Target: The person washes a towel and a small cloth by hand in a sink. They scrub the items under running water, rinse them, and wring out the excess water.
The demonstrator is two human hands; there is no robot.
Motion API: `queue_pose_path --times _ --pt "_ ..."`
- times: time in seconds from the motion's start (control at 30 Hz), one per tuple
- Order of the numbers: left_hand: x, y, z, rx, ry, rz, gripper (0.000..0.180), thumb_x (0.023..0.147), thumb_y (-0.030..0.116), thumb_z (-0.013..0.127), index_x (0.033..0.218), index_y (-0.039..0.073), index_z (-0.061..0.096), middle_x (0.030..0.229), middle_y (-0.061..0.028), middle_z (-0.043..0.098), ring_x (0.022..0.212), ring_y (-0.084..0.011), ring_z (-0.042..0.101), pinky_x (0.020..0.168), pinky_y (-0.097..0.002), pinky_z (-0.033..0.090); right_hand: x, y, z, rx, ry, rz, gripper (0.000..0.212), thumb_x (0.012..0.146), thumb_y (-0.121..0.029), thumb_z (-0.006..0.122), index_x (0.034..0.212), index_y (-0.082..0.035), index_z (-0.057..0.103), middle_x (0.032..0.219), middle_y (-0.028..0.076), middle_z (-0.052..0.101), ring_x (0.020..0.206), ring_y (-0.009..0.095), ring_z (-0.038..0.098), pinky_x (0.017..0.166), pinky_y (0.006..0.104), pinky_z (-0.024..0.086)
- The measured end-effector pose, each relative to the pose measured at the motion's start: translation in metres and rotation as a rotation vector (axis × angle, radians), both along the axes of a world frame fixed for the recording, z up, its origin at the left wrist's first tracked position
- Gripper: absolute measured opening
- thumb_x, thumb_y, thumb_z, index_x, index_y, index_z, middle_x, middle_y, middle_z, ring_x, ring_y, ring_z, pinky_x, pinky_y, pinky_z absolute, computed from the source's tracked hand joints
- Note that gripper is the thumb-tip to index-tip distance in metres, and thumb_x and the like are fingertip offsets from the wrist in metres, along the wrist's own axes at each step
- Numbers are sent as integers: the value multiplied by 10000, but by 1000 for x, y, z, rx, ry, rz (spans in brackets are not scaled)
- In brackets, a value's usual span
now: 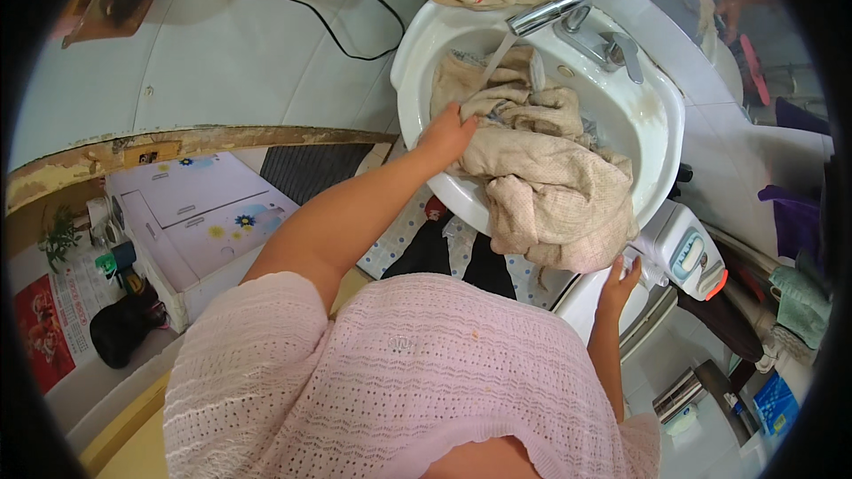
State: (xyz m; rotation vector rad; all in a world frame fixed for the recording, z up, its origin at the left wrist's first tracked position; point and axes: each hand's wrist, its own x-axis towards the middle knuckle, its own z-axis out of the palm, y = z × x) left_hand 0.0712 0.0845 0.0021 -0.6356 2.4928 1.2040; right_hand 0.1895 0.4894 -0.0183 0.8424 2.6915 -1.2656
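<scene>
Head view, beige cloth [559, 182], left grip [448, 135] clutching its left side, right grip [618, 288] just beside, hold unclear

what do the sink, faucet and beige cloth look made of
Sink: probably glazed ceramic, white, from its smooth gloss. Faucet: likely metal, chrome-finished, from its mirror-like shine. Beige cloth: a matte woven or knitted textile, from its visible texture and folds; fibre unclear.

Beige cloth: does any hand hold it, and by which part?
The left hand holds the beige cloth at its left side. Whether the right hand holds anything cannot be told.
</scene>
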Motion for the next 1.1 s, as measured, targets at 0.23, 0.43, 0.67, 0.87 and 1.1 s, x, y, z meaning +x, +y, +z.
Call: queue_pose_path --times 0.23,0.43,0.67,0.87,1.1 --pt "52 -9 40 95 -18 -16 400 863 380 519 970 -5 505 866 -246 598 845 -410 572 725 -442 436 -10 -58 -11 -1244 -395 -453 658 900 -494 406 1379 -63 271 1417 133 295 1288 304 309 1026 412 327" --pt "78 -27 25 169 107 24 313 869 302 522 955 2 504 818 -238 590 782 -396 572 691 -420 439 -29 -61 -35 -1323 -53 -372 515 933 -354 400 1341 -47 334 1330 131 425 1207 276 435 995 429 391" --pt "83 -37 27 241 27 71 329 868 292 529 1009 -3 488 869 -237 585 823 -388 563 721 -418 436 -39 -66 91 -1083 131 -483 442 936 -314 383 1262 -20 436 1253 133 504 1137 277 502 961 411 421" --pt "51 -57 16 -282 512 -324 351 857 256 545 1091 1 485 1095 -202 521 1011 -371 490 877 -417 385 -71 -134 94 -1257 -20 -191 385 924 -315 430 1184 -39 494 1114 101 581 1000 234 571 867 384 475" --pt "-13 -32 48 392 481 -161 404 922 260 445 1234 3 455 1206 -177 499 1153 -254 444 976 -328 331 -124 -252 83 -753 -416 765 468 864 -433 475 1085 -33 579 937 72 589 816 175 549 664 344 460"
